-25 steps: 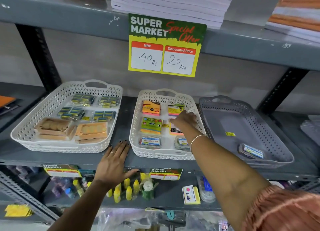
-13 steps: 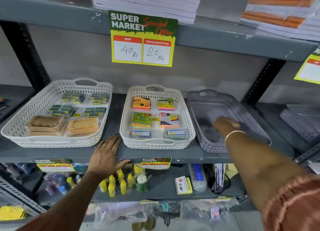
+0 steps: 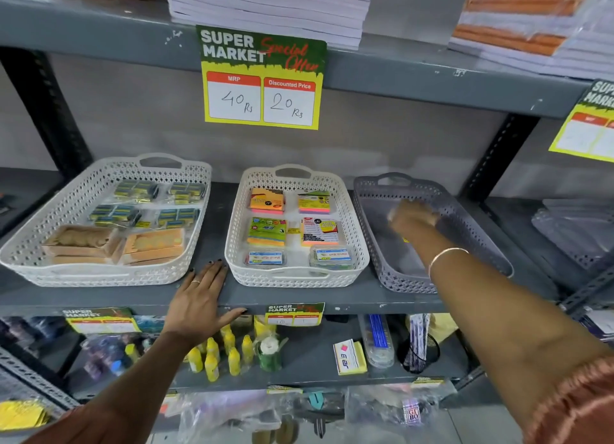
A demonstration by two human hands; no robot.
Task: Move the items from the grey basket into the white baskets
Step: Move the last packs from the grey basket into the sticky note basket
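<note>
Reaching across the grey metal shelf (image 3: 212,231), the person's right hand (image 3: 412,218) sits inside the grey basket (image 3: 465,217), low over its floor toward the back; the hand is blurred, so whether the fingers are apart or closed on something cannot be told. A thin bangle (image 3: 445,256) rings that wrist. The grey basket is a shallow plastic tray with lattice-cut walls and a loop handle at its far end, standing at the right of the shelf, just beside the middle white basket (image 3: 357,244). Its visible floor looks mostly bare, with a small yellow bit (image 3: 405,240) showing just beside the wrist. The middle white basket has the same lattice pattern and holds six things in two columns: pink and orange sticky note pads (image 3: 267,200) at the back, green and yellow pads in the centre, and two small clear boxes (image 3: 327,257) with blue and white labels at the front. The left white basket (image 3: 30,244) is wider and carries packs of small blue and yellow items (image 3: 136,191) at the back and flat brown boxes (image 3: 153,244) at the front. The left hand (image 3: 199,302) lies flat, fingers spread, on the shelf's front edge between the two white baskets, a ring on one finger. A yellow and green price sign (image 3: 262,78) hangs from the shelf above.
</note>
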